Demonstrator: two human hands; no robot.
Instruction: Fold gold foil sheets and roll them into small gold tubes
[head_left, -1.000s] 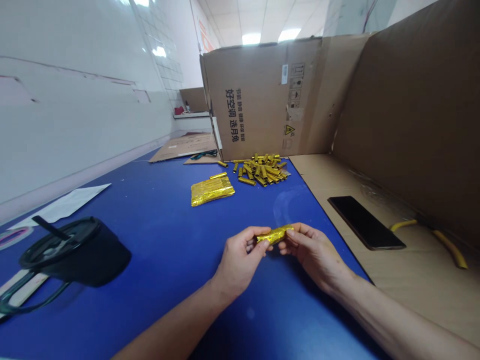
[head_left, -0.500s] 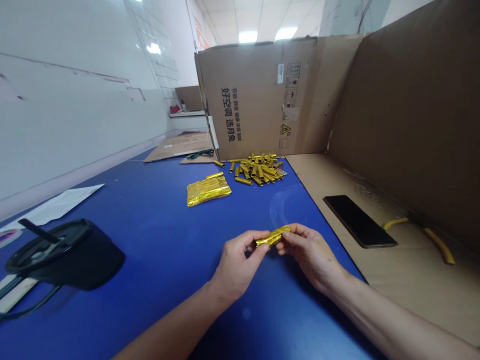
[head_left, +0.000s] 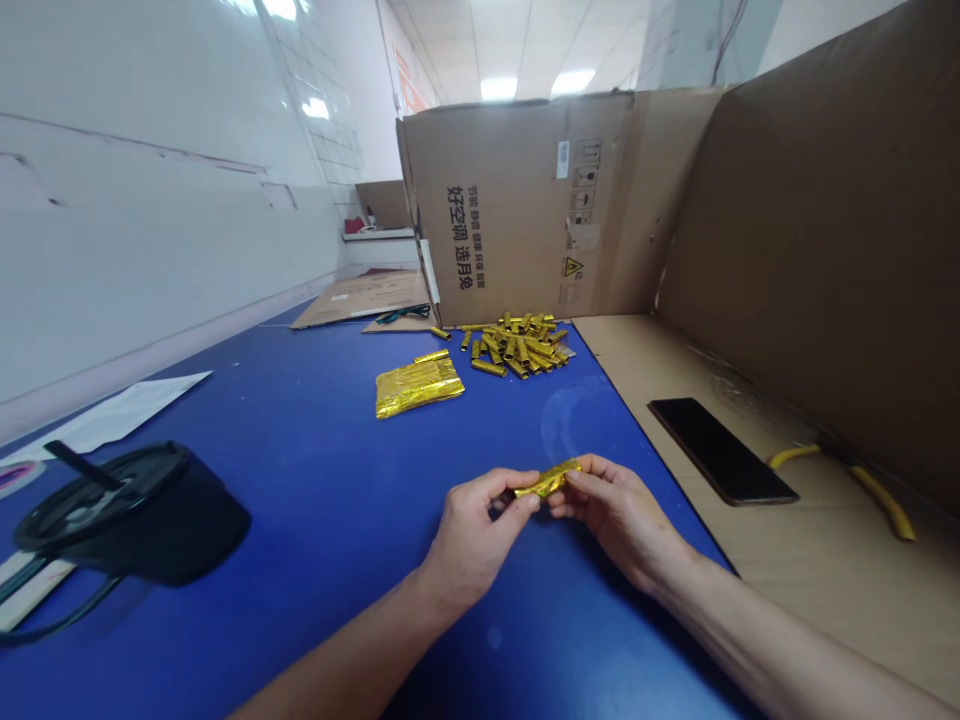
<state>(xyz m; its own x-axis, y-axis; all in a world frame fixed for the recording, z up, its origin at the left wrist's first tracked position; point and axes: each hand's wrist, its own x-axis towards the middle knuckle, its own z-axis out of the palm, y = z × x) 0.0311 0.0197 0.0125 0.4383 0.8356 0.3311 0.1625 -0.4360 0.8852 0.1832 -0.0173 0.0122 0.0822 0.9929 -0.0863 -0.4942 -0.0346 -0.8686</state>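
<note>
Both of my hands pinch one small gold foil roll (head_left: 553, 479) just above the blue table (head_left: 315, 480). My left hand (head_left: 476, 535) grips its left end with thumb and fingers closed. My right hand (head_left: 619, 510) grips the right end the same way. Further back lies a flat stack of gold foil sheets (head_left: 418, 386), and behind it a pile of several finished gold rolls (head_left: 517, 344).
A tall cardboard screen (head_left: 555, 200) stands at the back and right. A black phone (head_left: 720, 450) and a yellow cable (head_left: 885, 495) lie on flat cardboard at right. A black lidded cup with a straw (head_left: 135, 510) sits at left, white paper (head_left: 120, 410) beyond it.
The roll looks slightly thinner and tighter between my fingers. My hands have stayed in nearly the same spot; the view shifted a little.
</note>
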